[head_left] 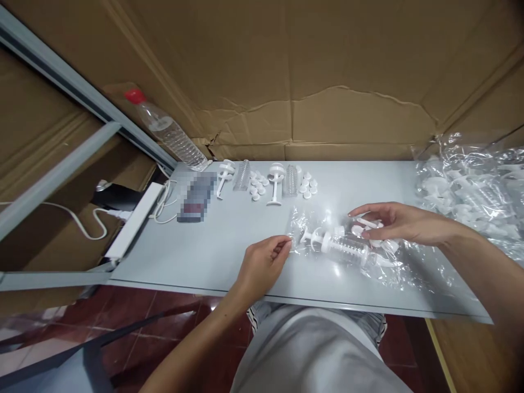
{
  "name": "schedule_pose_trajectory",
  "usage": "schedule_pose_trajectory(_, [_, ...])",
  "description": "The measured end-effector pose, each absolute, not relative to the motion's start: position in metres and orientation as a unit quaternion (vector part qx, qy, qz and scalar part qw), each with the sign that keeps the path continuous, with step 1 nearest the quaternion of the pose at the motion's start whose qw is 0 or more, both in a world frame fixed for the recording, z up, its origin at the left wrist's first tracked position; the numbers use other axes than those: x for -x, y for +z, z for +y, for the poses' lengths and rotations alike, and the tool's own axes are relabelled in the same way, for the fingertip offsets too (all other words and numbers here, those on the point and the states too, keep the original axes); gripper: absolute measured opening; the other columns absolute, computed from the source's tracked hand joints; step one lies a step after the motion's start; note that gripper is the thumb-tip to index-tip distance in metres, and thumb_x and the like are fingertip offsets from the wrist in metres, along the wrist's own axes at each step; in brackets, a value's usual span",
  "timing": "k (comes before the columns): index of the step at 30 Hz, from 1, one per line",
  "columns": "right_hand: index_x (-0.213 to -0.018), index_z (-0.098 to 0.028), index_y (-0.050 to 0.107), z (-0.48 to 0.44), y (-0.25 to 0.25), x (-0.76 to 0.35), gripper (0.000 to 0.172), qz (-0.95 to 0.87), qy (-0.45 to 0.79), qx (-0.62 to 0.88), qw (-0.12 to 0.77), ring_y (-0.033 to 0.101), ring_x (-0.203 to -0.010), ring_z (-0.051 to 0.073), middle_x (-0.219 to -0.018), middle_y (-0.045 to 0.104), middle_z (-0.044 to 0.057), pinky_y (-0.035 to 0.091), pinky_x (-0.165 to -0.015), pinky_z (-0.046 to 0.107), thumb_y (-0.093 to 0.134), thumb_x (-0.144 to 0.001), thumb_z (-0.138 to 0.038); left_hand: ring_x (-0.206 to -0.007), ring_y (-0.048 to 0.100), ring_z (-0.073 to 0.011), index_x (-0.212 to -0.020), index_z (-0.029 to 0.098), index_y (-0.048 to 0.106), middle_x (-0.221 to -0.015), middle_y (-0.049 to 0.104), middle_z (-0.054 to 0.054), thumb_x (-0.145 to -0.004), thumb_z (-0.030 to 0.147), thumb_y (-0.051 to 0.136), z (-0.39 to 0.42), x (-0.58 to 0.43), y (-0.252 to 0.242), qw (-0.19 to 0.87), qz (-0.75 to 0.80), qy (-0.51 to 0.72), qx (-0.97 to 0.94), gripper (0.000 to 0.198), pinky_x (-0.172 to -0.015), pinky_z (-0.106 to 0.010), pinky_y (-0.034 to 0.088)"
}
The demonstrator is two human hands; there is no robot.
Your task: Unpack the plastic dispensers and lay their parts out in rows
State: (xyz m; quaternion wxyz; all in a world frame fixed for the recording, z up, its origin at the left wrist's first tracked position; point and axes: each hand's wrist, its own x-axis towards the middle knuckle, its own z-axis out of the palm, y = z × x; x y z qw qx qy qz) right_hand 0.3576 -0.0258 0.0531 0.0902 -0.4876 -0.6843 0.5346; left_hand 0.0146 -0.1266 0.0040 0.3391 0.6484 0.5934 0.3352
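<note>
A clear plastic bag (311, 221) lies on the grey table (213, 256) in front of me, with a white plunger and clear ribbed tube kit (344, 248) and small white caps inside it. My left hand (264, 265) pinches the bag's left edge between thumb and fingers. My right hand (399, 224) reaches over the bag's right part, fingers bent down onto the white pieces inside it.
Two sets of white plungers (275, 183), clear tubes (242, 174) and small caps are laid out at the table's back. A blurred-out flat object (197, 196), a lying water bottle (170, 131), a power strip (133, 218) and a heap of bagged kits (475, 185) surround them. Cardboard walls stand behind.
</note>
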Motion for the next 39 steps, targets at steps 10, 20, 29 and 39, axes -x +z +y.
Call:
schedule_pose_trajectory(10, [-0.155, -0.009, 0.053, -0.068, 0.035, -0.313, 0.099, -0.853, 0.076, 0.500, 0.128, 0.060, -0.134, 0.049, -0.145, 0.064, 0.028, 0.053, -0.105, 0.070, 0.061, -0.088, -0.082, -0.072, 0.073, -0.0169, -0.099, 0.024, 0.071, -0.085, 0.079, 0.000, -0.101, 0.038, 0.063, -0.137, -0.006, -0.001, 0.350, 0.628, 0.315, -0.620, 0.016, -0.073, -0.029, 0.058])
schedule_pose_trajectory(20, [-0.154, -0.015, 0.046, -0.077, -0.013, -0.279, 0.073, -0.898, -0.010, 0.409, 0.162, 0.067, -0.115, 0.037, -0.127, 0.069, 0.020, 0.055, -0.101, 0.055, 0.066, -0.098, -0.057, -0.067, 0.058, -0.0140, -0.083, 0.022, 0.067, -0.080, 0.068, 0.001, -0.096, 0.027, 0.060, -0.138, 0.015, -0.004, 0.257, 0.694, 0.292, -0.605, 0.016, -0.065, -0.027, 0.047])
schedule_pose_trajectory(29, [-0.163, -0.019, 0.031, -0.076, -0.011, -0.274, 0.080, -0.906, -0.016, 0.370, 0.203, 0.066, -0.109, 0.035, -0.123, 0.071, 0.018, 0.053, -0.098, 0.054, 0.062, -0.100, -0.056, -0.077, 0.071, -0.0160, -0.100, 0.025, 0.078, -0.095, 0.080, -0.003, -0.099, 0.027, 0.066, -0.133, 0.006, 0.025, 0.191, 0.590, 0.349, -0.702, 0.012, -0.079, -0.030, 0.058])
schedule_pose_trajectory(39, [-0.172, -0.022, 0.011, -0.071, -0.016, -0.276, 0.099, -0.901, 0.020, 0.350, 0.255, 0.067, -0.109, 0.033, -0.117, 0.073, 0.014, 0.052, -0.101, 0.053, 0.067, -0.097, -0.057, -0.118, 0.076, -0.0247, -0.122, 0.030, 0.082, -0.135, 0.077, -0.006, -0.093, 0.028, 0.075, -0.090, 0.021, 0.021, 0.419, 0.477, 0.299, -0.712, 0.030, -0.107, -0.044, 0.059])
